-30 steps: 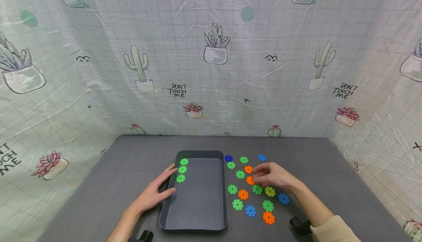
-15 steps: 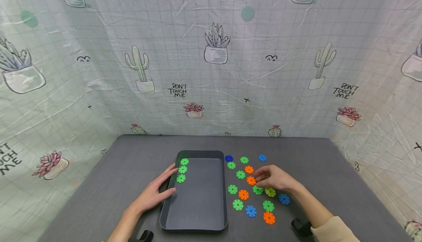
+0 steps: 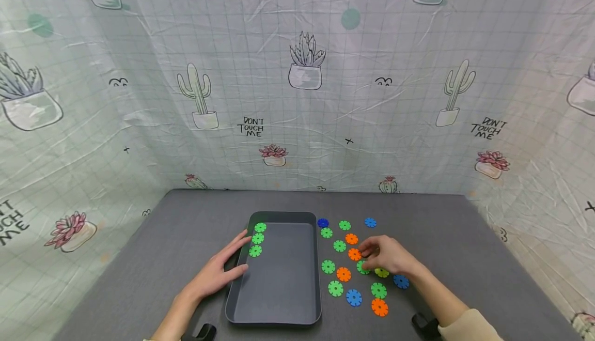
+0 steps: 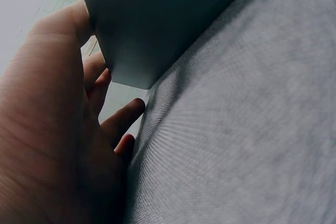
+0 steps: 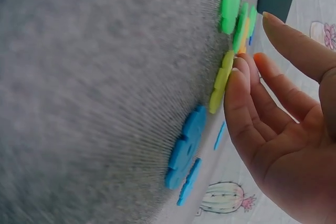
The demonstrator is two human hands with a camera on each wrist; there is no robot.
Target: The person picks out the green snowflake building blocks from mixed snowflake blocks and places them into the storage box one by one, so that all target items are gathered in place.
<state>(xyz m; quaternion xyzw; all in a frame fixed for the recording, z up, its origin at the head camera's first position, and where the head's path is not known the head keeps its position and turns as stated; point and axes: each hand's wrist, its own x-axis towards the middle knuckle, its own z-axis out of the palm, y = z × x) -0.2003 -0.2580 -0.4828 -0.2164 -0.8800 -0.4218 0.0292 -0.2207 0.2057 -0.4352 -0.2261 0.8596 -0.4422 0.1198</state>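
Left hand (image 3: 215, 275) at the tray (image 3: 279, 292), right hand (image 3: 391, 254) over a green disc (image 3: 360, 269)

Head view: the dark tray sits on the gray table (image 3: 206, 214). In it, three green discs (image 3: 254, 254) form a column along the left wall, toward the far end. The left hand lies at the left rim, fingers spread apart, thumb and fingertips reaching over the edge. To the right of the tray, notched discs in green, orange, yellow and blue lie scattered flat. The right hand reaches in among them, fingers slightly bent, thumb apart from the forefinger. The thumb hides part of the green disc. An orange disc (image 3: 351, 256) lies just beyond it, and a yellow disc (image 3: 383, 275) is partly covered by the hand.

Left wrist view: the thumb meets the tray's side near a corner; the other fingers stand apart, their tips close to the table.

Right wrist view: the thumb stands well away from the loosely bent fingers, whose tips are right beside the yellow disc; whether they touch it, I cannot tell. Blue discs (image 5: 184, 150) lie on the near side, and a corner of the tray shows behind the thumb.
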